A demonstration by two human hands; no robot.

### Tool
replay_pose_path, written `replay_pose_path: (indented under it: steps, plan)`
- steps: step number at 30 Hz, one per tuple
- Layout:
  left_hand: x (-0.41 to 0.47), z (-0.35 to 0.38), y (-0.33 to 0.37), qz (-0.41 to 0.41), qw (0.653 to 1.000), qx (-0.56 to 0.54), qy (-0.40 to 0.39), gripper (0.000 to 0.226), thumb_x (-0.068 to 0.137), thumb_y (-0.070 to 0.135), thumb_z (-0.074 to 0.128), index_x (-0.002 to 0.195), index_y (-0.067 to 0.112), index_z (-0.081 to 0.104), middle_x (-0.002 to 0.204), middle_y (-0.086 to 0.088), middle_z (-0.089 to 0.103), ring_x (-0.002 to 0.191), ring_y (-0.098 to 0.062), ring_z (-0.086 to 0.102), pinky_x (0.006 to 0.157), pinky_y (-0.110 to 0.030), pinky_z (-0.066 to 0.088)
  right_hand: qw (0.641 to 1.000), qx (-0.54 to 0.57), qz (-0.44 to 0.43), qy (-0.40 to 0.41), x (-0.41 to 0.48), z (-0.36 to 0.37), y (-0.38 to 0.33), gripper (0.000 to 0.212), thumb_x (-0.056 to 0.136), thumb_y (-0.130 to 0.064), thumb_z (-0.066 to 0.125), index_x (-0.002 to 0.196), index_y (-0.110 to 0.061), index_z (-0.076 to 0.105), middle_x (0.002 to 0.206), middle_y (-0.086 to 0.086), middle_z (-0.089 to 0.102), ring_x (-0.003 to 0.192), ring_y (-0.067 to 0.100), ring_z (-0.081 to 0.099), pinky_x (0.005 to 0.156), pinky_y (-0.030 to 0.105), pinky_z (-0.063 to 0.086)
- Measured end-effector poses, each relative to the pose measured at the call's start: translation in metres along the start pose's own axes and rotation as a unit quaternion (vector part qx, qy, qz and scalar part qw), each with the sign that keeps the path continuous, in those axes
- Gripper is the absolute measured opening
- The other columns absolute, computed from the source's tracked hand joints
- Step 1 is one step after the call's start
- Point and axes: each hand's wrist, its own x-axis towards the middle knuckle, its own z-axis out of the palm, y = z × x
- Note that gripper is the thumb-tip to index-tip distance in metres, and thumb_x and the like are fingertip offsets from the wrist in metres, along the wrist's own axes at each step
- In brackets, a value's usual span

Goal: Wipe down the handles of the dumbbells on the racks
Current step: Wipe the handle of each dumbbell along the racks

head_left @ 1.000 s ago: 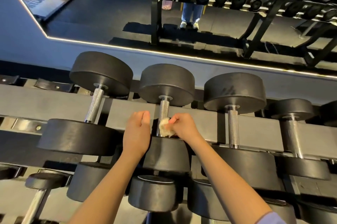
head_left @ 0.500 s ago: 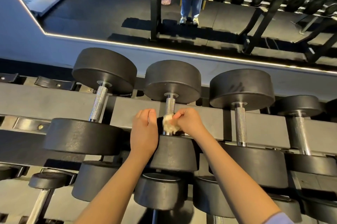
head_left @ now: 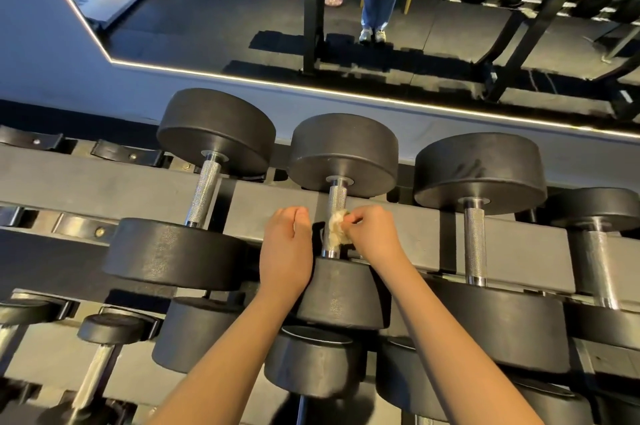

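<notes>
- Cloth (head_left: 335, 233), pale and crumpled, is bunched against the lower half of the knurled steel handle (head_left: 337, 200) of the middle dumbbell (head_left: 343, 154) on the top tier of the rack (head_left: 104, 182).
- The right hand (head_left: 372, 234) has that cloth pinched between curled fingers and thumb, pressing it onto the handle from the right side.
- The left hand (head_left: 285, 251) sits just on the other side of the handle, back of the hand facing up and fingers curled over. Honestly can't tell if it's gripping anything, since whatever is under the fingers is hidden. Its wrist lies by the left edge of the dumbbell's near head.
- The middle dumbbell lies front to back across the rack's grey rails. Its far head is toward the wall and its near head sits between the two wrists.
- Same row: a left dumbbell (head_left: 204, 192) and a right dumbbell (head_left: 474, 241) lie parallel to it with bare handles, and a smaller dumbbell (head_left: 595, 244) is further right.
- More black dumbbells sit on the lower tier (head_left: 311, 362), partly covered by both forearms.
- The mirror (head_left: 450, 43) on the wall behind reflects the rack, plus a person's legs in jeans and light shoes.
</notes>
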Motion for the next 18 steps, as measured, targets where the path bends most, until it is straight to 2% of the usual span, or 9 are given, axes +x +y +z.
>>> replay_pose_path:
  steps: [2, 6, 9, 13, 14, 16, 18]
  plan:
    - [-0.001, 0.0, 0.0, -0.005, 1.0, 0.0, 0.001, 0.021, 0.101, 0.026, 0.039, 0.094, 0.018, 0.057, 0.095, 0.001, 0.059, 0.088, -0.007, 0.053, 0.074, -0.021, 0.04, 0.999, 0.026, -0.01, 0.017, 0.002, -0.001, -0.002, 0.015, 0.086, -0.001, 0.059, 0.077, 0.004, 0.07, 0.079, 0.014, 0.069, 0.067, 0.017, 0.057, 0.056, 0.008, 0.038]
    - [0.0, 0.0, 0.0, -0.021, 1.0, -0.021, -0.004, 0.02, 0.101, 0.027, 0.04, 0.094, 0.025, 0.059, 0.093, 0.007, 0.059, 0.089, -0.003, 0.054, 0.075, -0.017, 0.039, 0.996, 0.063, -0.03, 0.063, 0.006, -0.002, -0.003, 0.01, 0.084, -0.005, 0.064, 0.084, -0.015, 0.063, 0.072, -0.008, 0.055, 0.071, 0.01, 0.054, 0.057, 0.009, 0.041]
    - [0.001, 0.001, 0.0, -0.02, 1.0, -0.022, -0.003, 0.02, 0.101, 0.025, 0.039, 0.094, 0.024, 0.059, 0.093, 0.007, 0.06, 0.088, -0.001, 0.054, 0.075, -0.013, 0.038, 0.997, 0.045, -0.045, 0.044, 0.005, -0.001, -0.003, 0.008, 0.085, -0.008, 0.064, 0.088, -0.012, 0.069, 0.08, -0.001, 0.061, 0.077, 0.014, 0.057, 0.067, 0.02, 0.045]
    - [0.0, 0.0, -0.003, -0.01, 1.0, -0.017, -0.01, 0.021, 0.101, 0.027, 0.04, 0.095, 0.021, 0.059, 0.091, 0.007, 0.059, 0.087, -0.002, 0.054, 0.076, -0.016, 0.04, 0.997, 0.048, -0.046, -0.039, -0.014, -0.007, -0.001, 0.017, 0.09, -0.016, 0.061, 0.099, -0.008, 0.074, 0.09, 0.01, 0.069, 0.083, 0.02, 0.062, 0.074, 0.03, 0.048]
    - [0.0, -0.001, -0.003, -0.008, 1.0, -0.013, -0.012, 0.02, 0.102, 0.027, 0.039, 0.095, 0.023, 0.058, 0.09, 0.01, 0.057, 0.086, 0.001, 0.052, 0.075, -0.014, 0.038, 0.997, 0.04, -0.044, -0.056, -0.016, -0.008, -0.001, 0.019, 0.09, -0.019, 0.063, 0.1, -0.008, 0.073, 0.09, 0.011, 0.069, 0.081, 0.019, 0.061, 0.073, 0.029, 0.048]
    - [0.0, -0.001, -0.001, -0.013, 1.0, -0.008, -0.021, 0.019, 0.102, 0.027, 0.037, 0.097, 0.025, 0.056, 0.091, 0.014, 0.054, 0.085, 0.004, 0.049, 0.073, -0.013, 0.035, 0.997, 0.02, -0.034, -0.061, -0.014, -0.008, -0.001, 0.026, 0.085, -0.023, 0.07, 0.105, -0.008, 0.071, 0.091, 0.005, 0.066, 0.082, 0.015, 0.059, 0.07, 0.019, 0.043]
    - [0.002, 0.0, -0.001, -0.019, 0.999, -0.006, -0.032, 0.021, 0.101, 0.027, 0.037, 0.097, 0.025, 0.057, 0.094, 0.013, 0.055, 0.086, 0.001, 0.049, 0.074, -0.016, 0.035, 0.999, 0.012, -0.026, -0.032, -0.009, -0.005, -0.003, 0.019, 0.081, -0.02, 0.074, 0.096, -0.008, 0.072, 0.084, -0.001, 0.062, 0.076, 0.009, 0.055, 0.062, 0.008, 0.038]
